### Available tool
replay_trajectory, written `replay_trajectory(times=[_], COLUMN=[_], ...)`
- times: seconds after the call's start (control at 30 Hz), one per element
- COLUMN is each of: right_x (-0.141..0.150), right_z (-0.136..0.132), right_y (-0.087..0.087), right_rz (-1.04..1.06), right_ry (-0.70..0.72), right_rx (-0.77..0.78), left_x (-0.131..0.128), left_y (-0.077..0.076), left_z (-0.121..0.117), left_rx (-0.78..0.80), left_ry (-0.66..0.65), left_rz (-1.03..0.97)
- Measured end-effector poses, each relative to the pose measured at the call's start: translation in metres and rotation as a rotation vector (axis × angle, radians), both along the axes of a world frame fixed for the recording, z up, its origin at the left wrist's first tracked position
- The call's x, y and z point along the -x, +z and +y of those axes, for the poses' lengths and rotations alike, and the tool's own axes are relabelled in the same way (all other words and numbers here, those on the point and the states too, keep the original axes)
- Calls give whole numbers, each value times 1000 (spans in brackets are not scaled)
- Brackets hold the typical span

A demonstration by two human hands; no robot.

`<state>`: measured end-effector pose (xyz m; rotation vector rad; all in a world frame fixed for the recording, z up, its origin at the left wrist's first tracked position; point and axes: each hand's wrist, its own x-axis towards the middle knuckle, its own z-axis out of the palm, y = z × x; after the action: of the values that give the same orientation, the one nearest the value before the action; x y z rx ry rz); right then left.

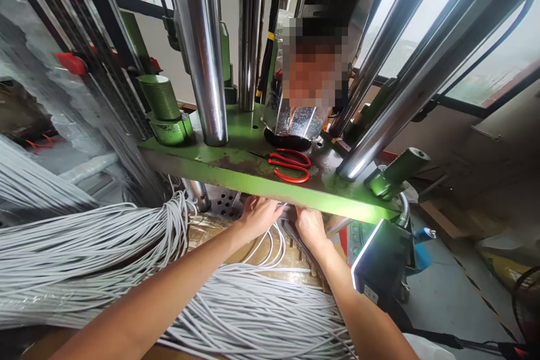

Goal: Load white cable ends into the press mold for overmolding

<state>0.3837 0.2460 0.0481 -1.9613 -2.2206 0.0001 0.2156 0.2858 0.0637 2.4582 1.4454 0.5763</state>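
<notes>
My left hand (261, 215) reaches in at the front edge of the green machine plate (270, 179), its fingers closed together. Thin white cables (276, 244) loop up to its fingertips, and it looks to be gripping their ends. Beside it, my right hand (310, 226) is curled just below the same edge; its fingertips are hidden, so what it holds does not show. Below both forearms spreads a large bundle of white cables (261, 304). Red-handled scissors (291, 166) lie on top of the plate, above my hands.
Steel columns (206, 67) rise from the plate, with green threaded posts (158, 98) at its corners. A clear container (295, 121) stands on it, in front of a blurred picture area. More white cables (97, 247) lie left. A dark box with a lit edge (383, 261) is at right.
</notes>
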Motion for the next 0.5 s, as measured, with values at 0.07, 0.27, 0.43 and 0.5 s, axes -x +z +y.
replay_trajectory(times=[0.07, 0.27, 0.43, 0.5], right_x=[2, 19, 39, 40], right_z=[-3, 8, 16, 16], right_y=[1, 15, 31, 33], right_rz=[-13, -63, -95, -92], right_ry=[49, 78, 96, 89], right_rx=[0, 14, 1, -2], left_x=[9, 14, 26, 45], left_y=[-2, -5, 15, 19], left_z=[-3, 7, -17, -52], left_rx=[-2, -4, -11, 10], left_ry=[12, -67, -68, -82], left_rz=[9, 12, -46, -129])
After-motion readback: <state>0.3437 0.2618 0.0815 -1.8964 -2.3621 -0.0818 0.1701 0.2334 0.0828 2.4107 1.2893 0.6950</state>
